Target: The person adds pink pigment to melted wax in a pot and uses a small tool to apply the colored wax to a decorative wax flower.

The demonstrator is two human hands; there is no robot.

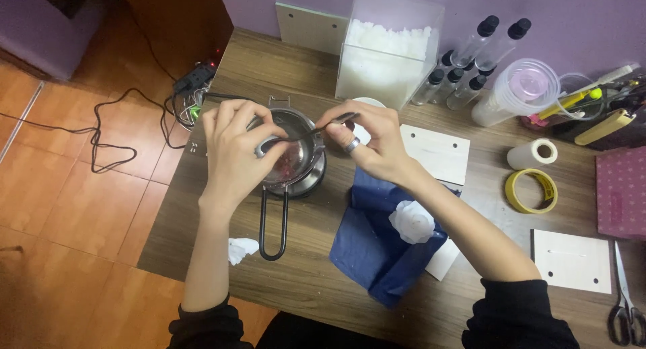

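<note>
Left hand: the left hand (235, 147) is curled over the near-left rim of the small metal melting pot (296, 154), fingertips pinched together above its opening; whether they grip anything small cannot be told.
Right hand: the right hand (373, 140), a ring on one finger, grasps a slim metal stirring tool (323, 128) whose tip reaches into the pot.
Pot position: it stands on a dark round heater base (311, 181) toward the left edge of the wooden table (303, 282), its black loop handle (272, 224) pointing at the near edge.
Contents: a reddish mass shows inside; liquid or solid cannot be told.
Risk, tipping: the loop handle overhangs the base; a forearm knock would likely swing the pot off it.
Risk, burn: the left fingers sit close to metal that is judged hot.
Risk, spill: the blue cloth (383, 235) with a white flower-shaped piece (412, 221) lies just beside the pot, so splashes would soil it.
Risk, cable: the power strip (195, 76) and black cords (108, 134) hang off the far-left corner; a snag could drag the heater.
Surroundings: a clear box of white flakes (383, 60) stands at the far edge.
</note>
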